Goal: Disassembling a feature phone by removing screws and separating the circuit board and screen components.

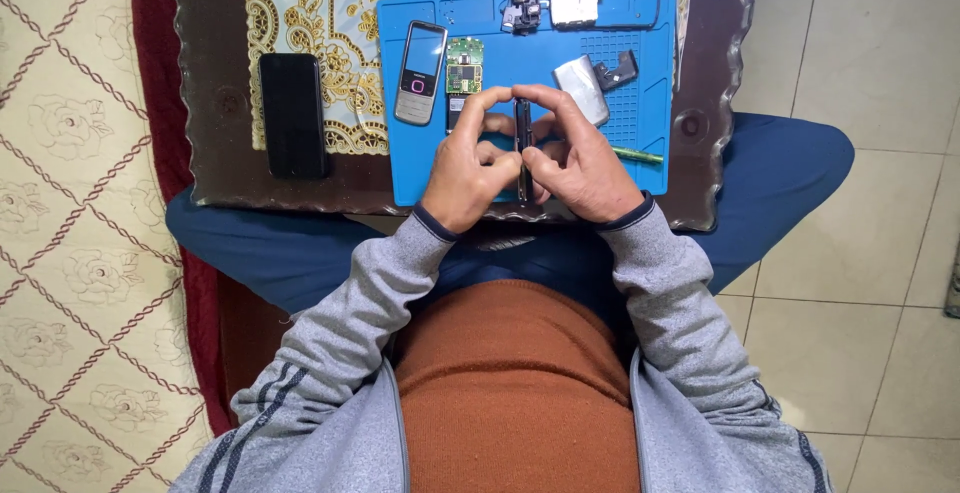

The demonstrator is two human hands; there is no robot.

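While both hands met over the near edge of the blue repair mat (640,83), a thin dark phone frame (522,123) stood on edge between them, its long side running away from the person. From the head camera, the left hand (472,168) curled round the frame from one side, thumb and forefinger closed into a pinch at its upper end; the right hand (580,163) mirrored it, fingers (548,103) arched over the top and thumb pressed low on the edge. Neither hand was spread; both were drawn in tight on the frame, though exactly where the fingertips bore on its far face was hidden.

A judgement of the risks: the frame was slim and gripped edgewise, so uneven pressure from the two thumbs could bend it or let it spring out and drop into the lap below the table (220,183). Loose parts lay close by on the mat, namely a green circuit board (463,64), a silver candybar phone front (420,72), a metal back cover (581,89) and a small green tool (637,155) just beside the right wrist, and a jolt of the hands could knock them off. A black smartphone (293,114) rested well apart on the left.
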